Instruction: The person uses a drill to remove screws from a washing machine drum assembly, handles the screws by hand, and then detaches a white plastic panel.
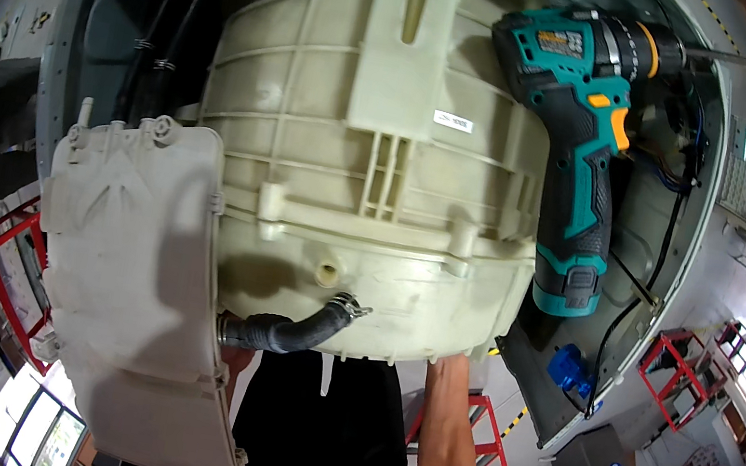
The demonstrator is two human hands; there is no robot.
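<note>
Hidden grip

A big, round cream plastic tub (pixel 307 159), beside a long grey plastic box (pixel 124 262), lies just ahead of the right arm (pixel 447 430). The left hand (pixel 239 361) peeks past the box. I can't tell if either hand is open or holding.

Right hand (pixel 447 372) is mostly hidden under cream ribbed plastic drum (pixel 316 161), left hand (pixel 240 360) behind grey plastic panel (pixel 124 262); teal-black drill (pixel 584 159) at drum's right.
</note>
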